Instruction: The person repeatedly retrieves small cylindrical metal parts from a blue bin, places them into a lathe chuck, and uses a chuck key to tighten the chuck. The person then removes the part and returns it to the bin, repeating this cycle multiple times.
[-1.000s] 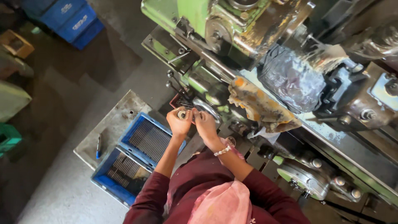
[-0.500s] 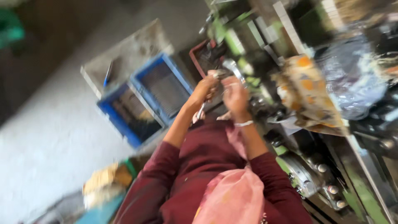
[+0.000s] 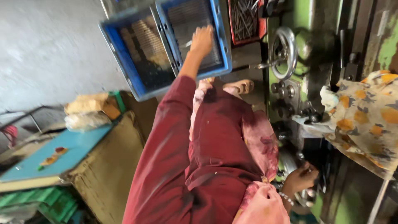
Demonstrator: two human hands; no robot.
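Blue plastic crate (image 3: 219, 45), shallow and rectangular, is sitting on the floor next to a second blue crate (image 3: 120, 54); it is holding rows of thin dark metal pieces (too blurred to tell apart), and the left hand (image 3: 202, 40) is reaching into it, fingers spread over the contents. The right hand (image 3: 302, 178) is resting low against the green machine (image 3: 298, 16), curled around a metal part there.
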